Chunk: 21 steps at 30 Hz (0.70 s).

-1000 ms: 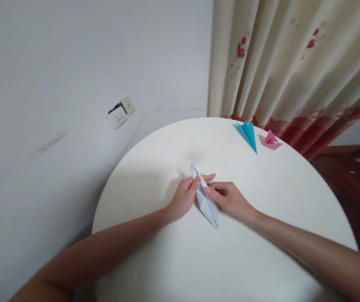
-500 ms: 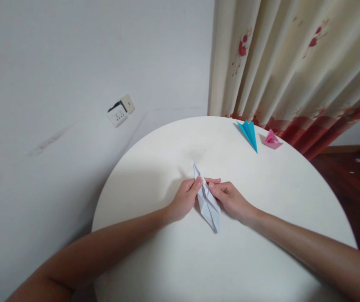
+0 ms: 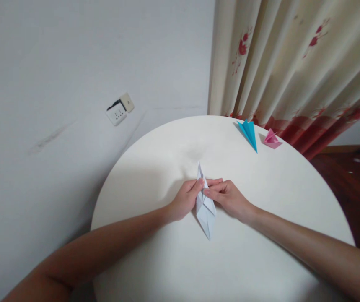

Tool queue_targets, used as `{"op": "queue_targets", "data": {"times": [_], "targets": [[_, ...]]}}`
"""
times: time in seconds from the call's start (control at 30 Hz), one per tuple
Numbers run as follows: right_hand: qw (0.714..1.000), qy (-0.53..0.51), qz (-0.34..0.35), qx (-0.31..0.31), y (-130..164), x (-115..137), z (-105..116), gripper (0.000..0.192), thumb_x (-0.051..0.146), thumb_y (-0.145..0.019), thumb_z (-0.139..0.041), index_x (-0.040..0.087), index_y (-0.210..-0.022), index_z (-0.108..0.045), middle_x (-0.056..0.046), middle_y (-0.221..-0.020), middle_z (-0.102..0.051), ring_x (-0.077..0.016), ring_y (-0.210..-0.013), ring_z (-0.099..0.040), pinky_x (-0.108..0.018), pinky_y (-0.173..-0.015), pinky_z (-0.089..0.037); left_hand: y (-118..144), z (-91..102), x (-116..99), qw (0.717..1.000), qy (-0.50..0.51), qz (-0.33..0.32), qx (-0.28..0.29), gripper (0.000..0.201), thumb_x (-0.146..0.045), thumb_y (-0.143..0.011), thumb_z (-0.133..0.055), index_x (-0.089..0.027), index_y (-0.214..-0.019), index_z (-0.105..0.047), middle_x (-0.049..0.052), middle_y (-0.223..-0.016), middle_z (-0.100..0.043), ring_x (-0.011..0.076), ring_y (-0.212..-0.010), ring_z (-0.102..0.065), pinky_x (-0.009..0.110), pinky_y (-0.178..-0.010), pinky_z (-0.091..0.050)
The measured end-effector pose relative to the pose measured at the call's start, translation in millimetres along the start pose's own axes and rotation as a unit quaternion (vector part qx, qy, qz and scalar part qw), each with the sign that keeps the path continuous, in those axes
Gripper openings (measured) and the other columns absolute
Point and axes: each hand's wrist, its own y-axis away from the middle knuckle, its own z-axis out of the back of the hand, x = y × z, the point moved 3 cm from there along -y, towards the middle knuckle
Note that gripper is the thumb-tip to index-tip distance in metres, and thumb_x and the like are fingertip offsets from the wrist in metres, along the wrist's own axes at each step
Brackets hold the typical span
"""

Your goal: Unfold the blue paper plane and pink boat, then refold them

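A folded sheet of white paper (image 3: 206, 214), long and pointed at both ends, is held between my two hands above the round table. My left hand (image 3: 186, 199) grips its left side, thumb on top and fingers reaching underneath to the far side. From the right, my right hand (image 3: 230, 199) pinches the paper, its thumb lying on the upper face near the left thumb. Creases run down the middle of the paper, and its lower point aims toward me. The parts beneath my fingers are hidden.
The white round table (image 3: 154, 260) stands against a wall with a socket (image 3: 116, 114) on it. At the table's far right edge lie a blue paper plane (image 3: 249, 135) and a pink folded paper piece (image 3: 272, 140). A flowered curtain (image 3: 280, 63) hangs behind them.
The white paper has turned more upright in view, its lower point shifting left and nearer to me. My right thumb has moved left and down on the paper; my left hand has barely moved.
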Motion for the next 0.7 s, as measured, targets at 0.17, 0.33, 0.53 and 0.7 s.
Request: {"op": "queue_targets", "data": {"times": [0.17, 0.33, 0.53, 0.7], "targets": [[1.0, 0.021, 0.006, 0.002, -1.2, 1.0, 1.3, 0.04, 0.053, -0.078, -0.075, 0.015, -0.07, -0.078, -0.004, -0.065, -0.065, -0.0167, -0.066, -0.057, -0.031, -0.064, -0.046, -0.6, -0.6, -0.6, 1.0, 0.009, 0.0, 0.02, 0.062, -0.063, -0.092, -0.051, -0.01, -0.113, -0.074, 0.019, -0.125, -0.067, 0.0339, -0.125, -0.058, 0.044, -0.109, -0.039], [1.0, 0.01, 0.005, 0.015, -1.3, 2.7, 1.0, 0.039, 0.052, -0.079, -0.076, 0.014, -0.072, -0.078, -0.004, -0.067, -0.067, -0.0154, -0.065, -0.057, -0.031, -0.065, -0.045, -1.3, 2.2, 0.8, 1.0, -0.007, 0.003, 0.021, 0.062, -0.064, -0.092, -0.051, -0.01, -0.112, -0.074, 0.019, -0.123, -0.068, 0.0329, -0.124, -0.059, 0.044, -0.108, -0.041], [1.0, 0.011, 0.005, 0.024, -1.8, 3.7, 0.4, 0.039, 0.051, -0.079, -0.075, 0.013, -0.071, -0.077, -0.004, -0.068, -0.067, -0.0143, -0.064, -0.055, -0.03, -0.064, -0.043, -1.1, 3.5, 2.8, 1.0, -0.019, 0.002, 0.014, 0.06, -0.062, -0.092, -0.052, -0.01, -0.116, -0.072, 0.018, -0.123, -0.069, 0.0322, -0.121, -0.061, 0.042, -0.106, -0.044], [0.999, 0.033, 0.015, 0.003, -2.8, 5.6, -0.5, 0.044, 0.054, -0.08, -0.073, 0.013, -0.065, -0.074, -0.002, -0.063, -0.062, -0.0115, -0.059, -0.047, -0.027, -0.056, -0.035, 0.0, 3.3, -2.4, 0.997, -0.061, -0.037, -0.003, 0.059, -0.058, -0.089, -0.06, -0.01, -0.124, -0.066, 0.02, -0.128, -0.066, 0.0319, -0.12, -0.062, 0.041, -0.102, -0.048]]}}
